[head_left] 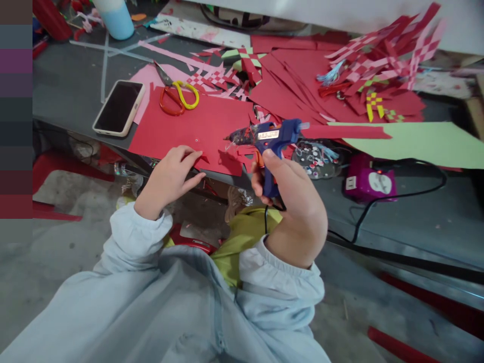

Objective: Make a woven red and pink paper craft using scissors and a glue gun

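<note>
My right hand [280, 174] is wrapped round the handle of a blue hot glue gun [278, 135], thumb along its back. The gun's nozzle points left over a sheet of red paper [223, 118], and strings of glue cling near the tip. My left hand [172, 174] is at the front edge of that sheet, thumb spread away from the other fingers. Its fingertips touch a small red paper piece [204, 158]; whether they grip it is unclear. A tiny round bead [196, 140] lies on the sheet just beyond them.
Scissors [177, 98] with red and yellow handles lie behind the sheet, beside a phone [119, 108]. Woven paper strips [378, 65] pile up at right. A dish of beads [317, 159], pale green paper [419, 143] and a purple power box [370, 179] with a black cord sit nearer.
</note>
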Motion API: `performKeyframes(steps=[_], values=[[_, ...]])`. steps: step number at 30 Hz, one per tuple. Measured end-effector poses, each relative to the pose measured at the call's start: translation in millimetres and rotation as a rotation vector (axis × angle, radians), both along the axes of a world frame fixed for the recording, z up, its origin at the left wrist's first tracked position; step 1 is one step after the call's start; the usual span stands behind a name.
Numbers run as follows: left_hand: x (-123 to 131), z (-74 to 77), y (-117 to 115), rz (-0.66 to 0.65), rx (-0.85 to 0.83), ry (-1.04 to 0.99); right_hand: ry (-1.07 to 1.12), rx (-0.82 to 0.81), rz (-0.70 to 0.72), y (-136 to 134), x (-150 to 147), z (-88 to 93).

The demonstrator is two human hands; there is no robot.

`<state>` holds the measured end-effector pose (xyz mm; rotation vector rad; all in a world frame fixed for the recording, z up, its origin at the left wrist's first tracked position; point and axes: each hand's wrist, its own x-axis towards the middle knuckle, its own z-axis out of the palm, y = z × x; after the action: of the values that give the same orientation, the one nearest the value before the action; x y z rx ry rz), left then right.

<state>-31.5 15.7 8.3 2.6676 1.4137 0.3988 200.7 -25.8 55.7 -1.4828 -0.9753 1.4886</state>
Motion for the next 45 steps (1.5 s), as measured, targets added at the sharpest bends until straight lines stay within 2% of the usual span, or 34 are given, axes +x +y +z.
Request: performKeyframes(steps=[8, 14, 29, 39, 45], values=[[0.6, 0.8, 0.1, -0.024, 0.030, 0.007, -0.020, 0.047, -0.016, 1.9, -0.8, -1.4], [1.6, 2.4, -0.8, -0.027, 0.022, 0.012, 0.027, 0.030, -0.012, 2.9, -1.4, 0.1], [2.6, 2.8, -1.9, -0.027, 0.037, 0.045, -0.013, 0.041, 0.023, 4.3, -1.1, -2.4], [2.9, 3.5, -1.0, 0.019, 0.014, 0.056, 0.006, 0.052, 0.029, 4.0, -1.5, -4.2], [2.2, 2.4, -0.7, -0.012, 0.030, 0.056, 0.038, 0.050, 0.039, 4.8, -2.0, -5.4]])
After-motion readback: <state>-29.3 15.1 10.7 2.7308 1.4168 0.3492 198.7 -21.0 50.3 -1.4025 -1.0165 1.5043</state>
